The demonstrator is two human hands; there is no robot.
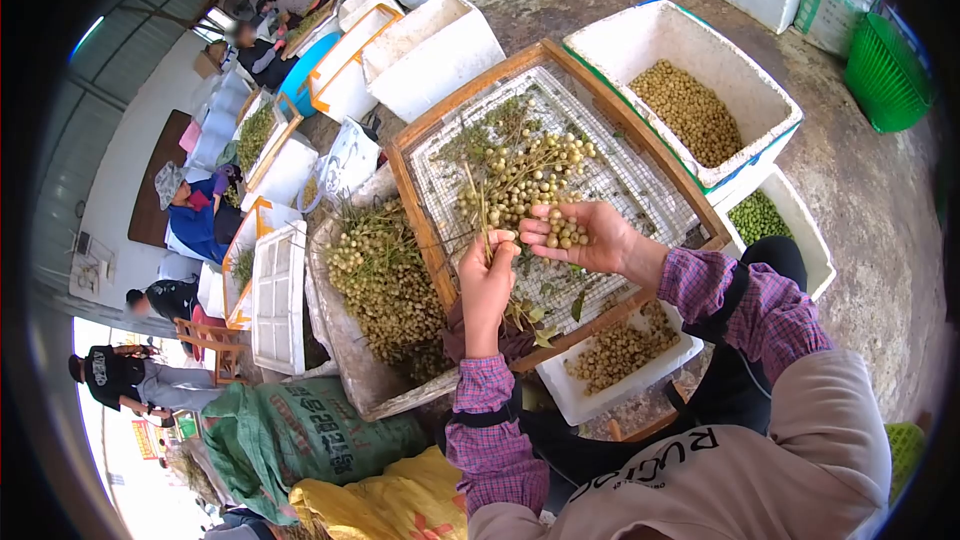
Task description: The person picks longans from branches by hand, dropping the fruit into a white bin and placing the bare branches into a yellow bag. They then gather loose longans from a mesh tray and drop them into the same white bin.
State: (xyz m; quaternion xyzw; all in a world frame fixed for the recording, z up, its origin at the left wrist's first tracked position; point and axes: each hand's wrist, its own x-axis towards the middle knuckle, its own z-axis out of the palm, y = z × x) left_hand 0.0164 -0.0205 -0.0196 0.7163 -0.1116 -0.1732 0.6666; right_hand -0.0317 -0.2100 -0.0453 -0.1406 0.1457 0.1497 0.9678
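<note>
My left hand (488,285) pinches thin brown stems above the near left part of a wood-framed mesh screen (640,175). Beside it, my right hand (590,237) is turned palm up, its fingers curled around several small round yellowish fruits (568,230). The fingertips of both hands are close together. Just beyond them on the mesh lies a pile of fruits on stems (530,170), with loose leaves and twigs around it. To the left, a foam box holds a heap of fruit bunches (385,285).
A white box of loose fruits (575,38) stands at the upper right, a box of green fruits (815,230) below it. A small tray (575,398) sits under the screen's near edge. Green (300,440) and yellow sacks (390,500) lie lower left. Several people are at the far left.
</note>
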